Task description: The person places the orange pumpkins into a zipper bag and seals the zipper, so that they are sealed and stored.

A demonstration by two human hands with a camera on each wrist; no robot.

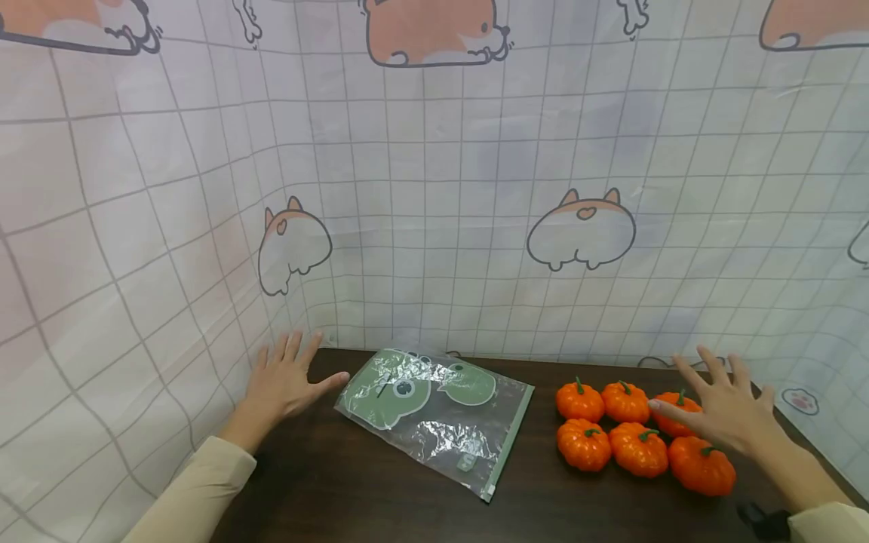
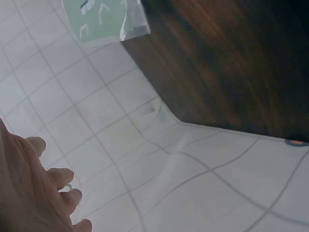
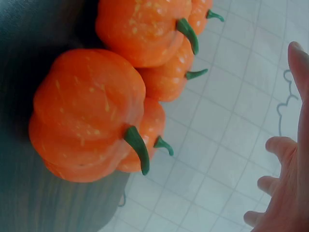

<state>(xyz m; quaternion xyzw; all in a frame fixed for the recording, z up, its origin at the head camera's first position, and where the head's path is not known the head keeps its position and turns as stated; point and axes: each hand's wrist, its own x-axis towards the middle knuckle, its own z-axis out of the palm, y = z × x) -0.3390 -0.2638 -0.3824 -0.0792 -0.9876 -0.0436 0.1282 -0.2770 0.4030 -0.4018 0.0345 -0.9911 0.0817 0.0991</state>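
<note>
In the head view my left hand (image 1: 281, 382) is spread, fingers apart, left of a clear zip bag (image 1: 448, 430) printed with green cartoon shapes. Its thumb tip overlaps the bag's left edge in that view; whether it touches I cannot tell. The bag lies flat, its green slider edge toward the right. Over on the right, several small orange pumpkins (image 1: 638, 450) with green stems stand in two rows. My right hand (image 1: 729, 411), fingers spread, hovers by the right end of the rows and partly covers a back pumpkin (image 1: 677, 407). The right wrist view shows a gap between the hand and the nearest pumpkin (image 3: 87, 116).
A dark wooden table (image 1: 305, 490) carries everything. White grid cloth (image 1: 448, 302) with cartoon dogs rises behind the table and along both sides. Thin dark cords (image 1: 652, 363) show at the table's back edge. A black object (image 1: 763, 520) sits by the right wrist.
</note>
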